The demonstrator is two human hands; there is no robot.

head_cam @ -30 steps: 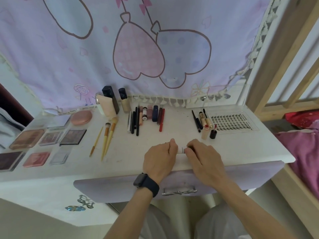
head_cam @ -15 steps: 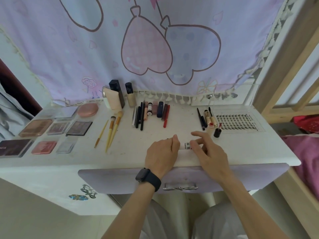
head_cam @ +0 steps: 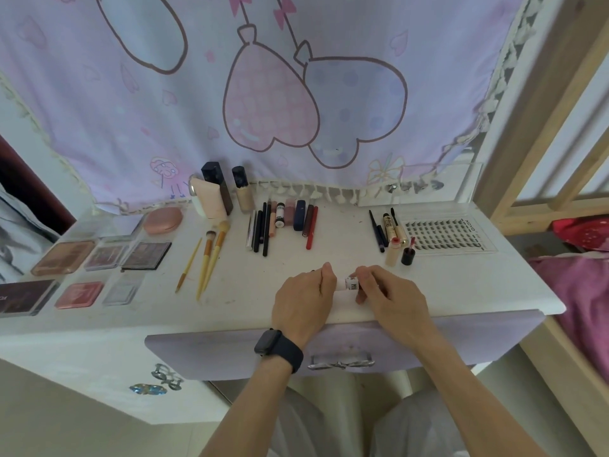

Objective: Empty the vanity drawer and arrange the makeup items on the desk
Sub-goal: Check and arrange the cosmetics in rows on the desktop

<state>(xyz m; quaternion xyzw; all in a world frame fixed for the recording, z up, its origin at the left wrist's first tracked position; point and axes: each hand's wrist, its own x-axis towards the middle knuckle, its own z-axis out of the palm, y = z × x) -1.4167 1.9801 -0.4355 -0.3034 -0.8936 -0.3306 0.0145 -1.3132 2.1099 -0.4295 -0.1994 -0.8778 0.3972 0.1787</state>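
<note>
The tabletop (head_cam: pixel 329 255) is scuffed matt white paint. The curtain (head_cam: pixel 296 94) is soft printed cloth. The drawer front (head_cam: pixel 204 354) is matt lilac with a shiny metallic handle (head_cam: pixel 341 362). The tube (head_cam: pixel 350 283) looks smooth white plastic; the bed frame (head_cam: pixel 540 110), bare wood.

We see soft, even daylight, brightest toward 2 o'clock, where the pale wooden bed frame (head_cam: pixel 547 103) looks washed out. The white painted tabletop (head_cam: pixel 461 285) is lit evenly, and small items on it cast only faint, short shadows. The lilac drawer front (head_cam: pixel 204 354) at 6 o'clock sits in mild shade. Wide-angle distortion bows the lilac balloon-print fabric curtain (head_cam: pixel 428 44) and the frame near the edges, where detail softens.
</note>
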